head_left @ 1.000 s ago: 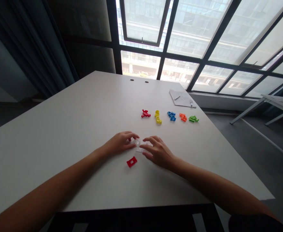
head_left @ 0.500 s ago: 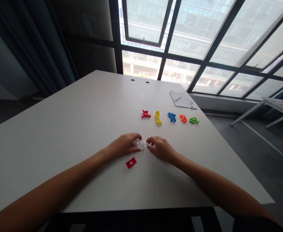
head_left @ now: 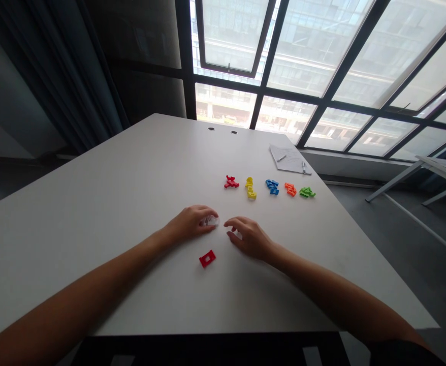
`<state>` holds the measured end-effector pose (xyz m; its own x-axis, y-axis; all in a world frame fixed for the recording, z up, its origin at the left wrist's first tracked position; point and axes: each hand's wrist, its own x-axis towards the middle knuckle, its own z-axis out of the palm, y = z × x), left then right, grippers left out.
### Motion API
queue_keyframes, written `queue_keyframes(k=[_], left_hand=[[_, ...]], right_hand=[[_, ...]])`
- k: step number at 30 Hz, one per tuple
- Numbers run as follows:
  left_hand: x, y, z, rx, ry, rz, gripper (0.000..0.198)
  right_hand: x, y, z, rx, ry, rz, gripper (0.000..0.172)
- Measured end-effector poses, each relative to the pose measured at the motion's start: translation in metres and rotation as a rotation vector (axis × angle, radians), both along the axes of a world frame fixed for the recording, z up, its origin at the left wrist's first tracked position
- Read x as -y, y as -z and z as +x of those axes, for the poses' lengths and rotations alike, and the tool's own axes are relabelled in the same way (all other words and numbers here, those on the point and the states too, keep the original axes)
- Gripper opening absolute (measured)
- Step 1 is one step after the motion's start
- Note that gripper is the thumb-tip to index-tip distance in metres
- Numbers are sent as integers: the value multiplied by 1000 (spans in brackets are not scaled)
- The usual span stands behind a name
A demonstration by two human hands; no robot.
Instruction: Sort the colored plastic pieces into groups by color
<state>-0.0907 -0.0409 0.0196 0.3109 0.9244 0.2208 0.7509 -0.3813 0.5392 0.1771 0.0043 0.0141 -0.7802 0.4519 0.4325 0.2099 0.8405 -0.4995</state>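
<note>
The left hand point(head_left: 188, 224) has its grip curled over a clear plastic piece point(head_left: 210, 221) (light, slippery: pinch the edges); the right hand point(head_left: 248, 238) is half open, holding nothing visible.

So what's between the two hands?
A clear plastic piece, at the left hand's fingertips, shows in the head view; the right hand stands apart from it.

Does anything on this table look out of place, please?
A flat red plastic frame with a square hole lies alone, apart from the row of small coloured plastic pieces, so it stands out.
</note>
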Motion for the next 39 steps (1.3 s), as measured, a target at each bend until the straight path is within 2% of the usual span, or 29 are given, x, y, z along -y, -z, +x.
queue_keyframes(k=[3, 6, 10, 14, 17, 20, 27, 33, 36, 39], left_hand=[[-17, -1, -16, -38, -144, 34, 33], [-43, 0, -29, -101, -239, 80, 34], [-88, 5, -36, -172, -301, 100, 37], [-134, 10, -38, -177, -351, 75, 39], [-160, 13, -40, -177, -375, 84, 41], [-176, 18, -42, -183, -385, 107, 41], [-178, 25, -47, -182, -344, 175, 40], [-174, 31, -50, -133, -318, 227, 43], [-163, 33, -52, -29, -346, 272, 50], [-141, 34, -53, 78, -422, 281, 54]], right_hand=[[22, -8, -2, 10, -175, 149, 28], [43, -14, -9, 115, -292, 268, 35], [43, -8, -18, 142, -323, 285, 20], [10, 4, -14, 86, -216, 169, 15], [-17, 9, -6, 72, -30, 89, 18], [-32, 13, -2, 64, 128, 7, 16], [-31, 14, -4, 26, 124, -33, 11], [-31, 16, -3, 22, 172, -21, 33], [-29, 14, -3, 32, 198, -35, 40], [-27, 10, -2, 65, 200, -56, 42]])
